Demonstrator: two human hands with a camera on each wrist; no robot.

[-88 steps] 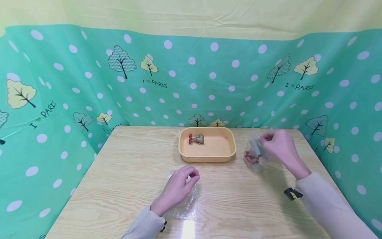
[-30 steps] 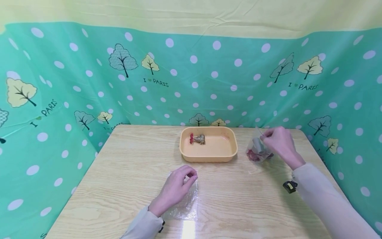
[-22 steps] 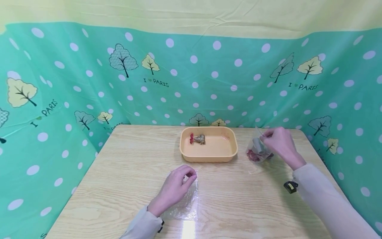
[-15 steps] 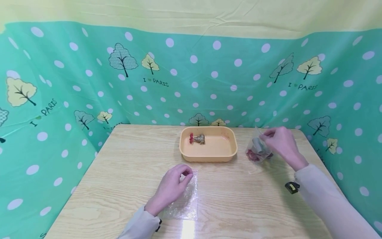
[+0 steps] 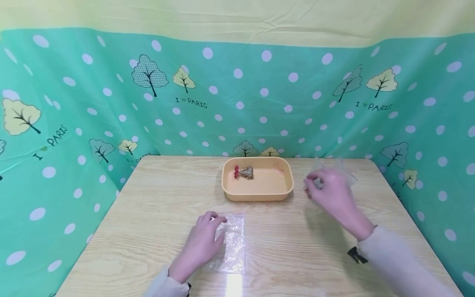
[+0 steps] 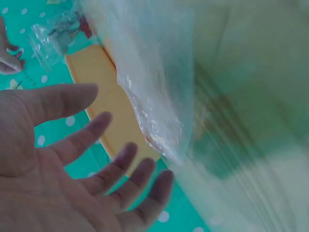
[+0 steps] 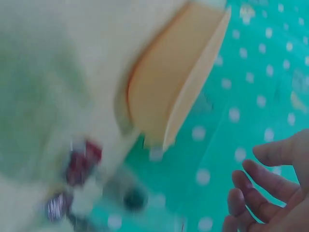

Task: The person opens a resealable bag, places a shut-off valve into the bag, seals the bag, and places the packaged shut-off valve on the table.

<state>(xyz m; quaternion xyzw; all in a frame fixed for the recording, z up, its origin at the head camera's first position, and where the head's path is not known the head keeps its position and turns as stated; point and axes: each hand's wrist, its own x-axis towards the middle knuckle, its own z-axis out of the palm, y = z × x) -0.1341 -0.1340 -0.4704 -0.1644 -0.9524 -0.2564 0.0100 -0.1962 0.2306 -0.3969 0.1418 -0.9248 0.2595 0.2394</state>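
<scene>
My left hand [image 5: 202, 243], its fingers spread and relaxed, hovers over the left part of a flat clear plastic bag [image 5: 233, 243] on the table. In the left wrist view, nothing lies between that hand's fingers. My right hand [image 5: 330, 194] is in front of a second clear bag [image 5: 346, 167] and covers most of it in the head view. Blurred in the right wrist view, this bag shows red pieces [image 7: 83, 162] and a grey tube [image 7: 130, 191]. The right hand's fingers [image 7: 263, 181] are loosely bent, apart from the bag, and hold nothing.
A yellow-orange plastic tray [image 5: 257, 197] stands at the back middle of the wooden table [image 5: 148, 206]. In it lies a brass valve [image 5: 245, 173] with a red handwheel. A green dotted curtain [image 5: 241, 95] hangs round the back and sides.
My right hand has let go of the filled bag's top and moved toward me and left. My left hand has drawn back left and spread its fingers, uncovering more of the flat bag.
</scene>
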